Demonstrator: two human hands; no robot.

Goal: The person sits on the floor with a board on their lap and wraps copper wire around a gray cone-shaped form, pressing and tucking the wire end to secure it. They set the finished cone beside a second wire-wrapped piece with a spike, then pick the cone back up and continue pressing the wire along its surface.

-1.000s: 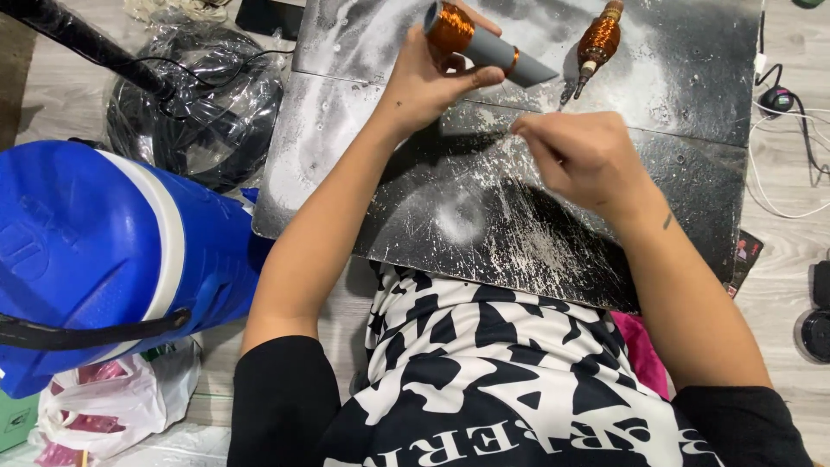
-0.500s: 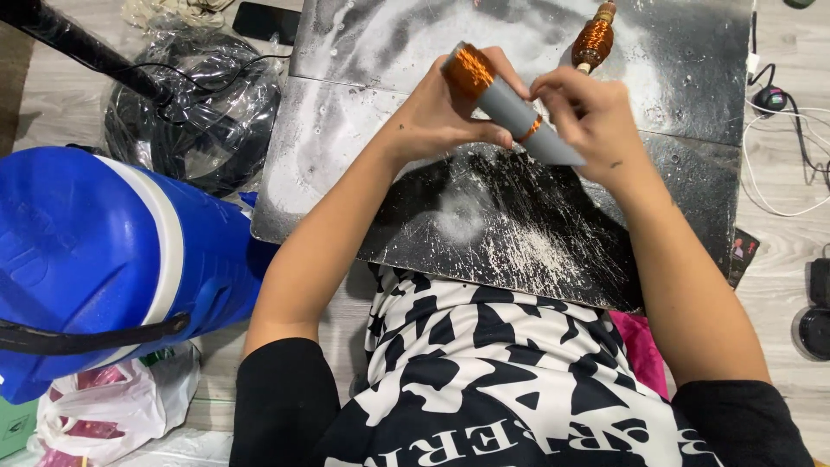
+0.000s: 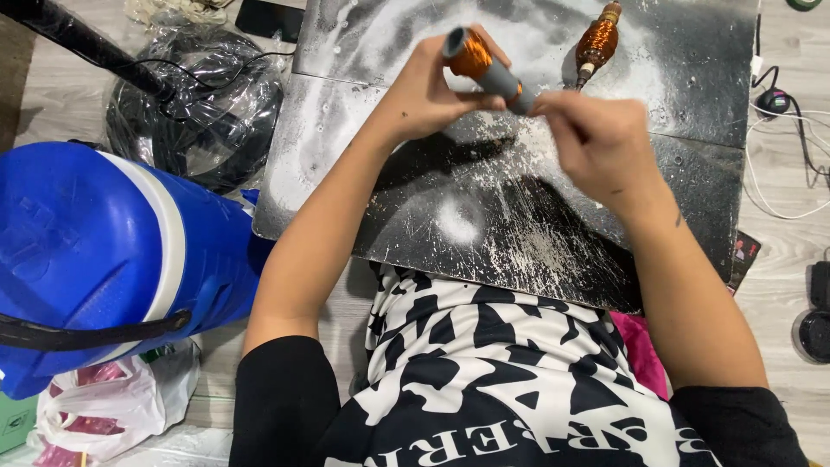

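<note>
My left hand (image 3: 430, 95) grips a grey cylinder with a copper wire winding (image 3: 484, 62) at its upper end, held above a dark, paint-stained board (image 3: 484, 216). Fingers of my right hand (image 3: 596, 143) pinch the cylinder's lower right end; the hand looks blurred. A second copper-wound rotor with a shaft (image 3: 597, 43) lies on the board at the far right, beyond my right hand and apart from it.
A big blue and white container (image 3: 95, 259) lies on its side at my left. Behind it sits a black item in clear plastic wrap (image 3: 194, 112). White plastic bags (image 3: 112, 411) lie at the lower left. Cables and a plug (image 3: 774, 104) lie on the floor at the right.
My right hand rose from the board to the lower end of the cylinder. Both hands and the cylinder have shifted slightly toward me, and the right hand is moving.
</note>
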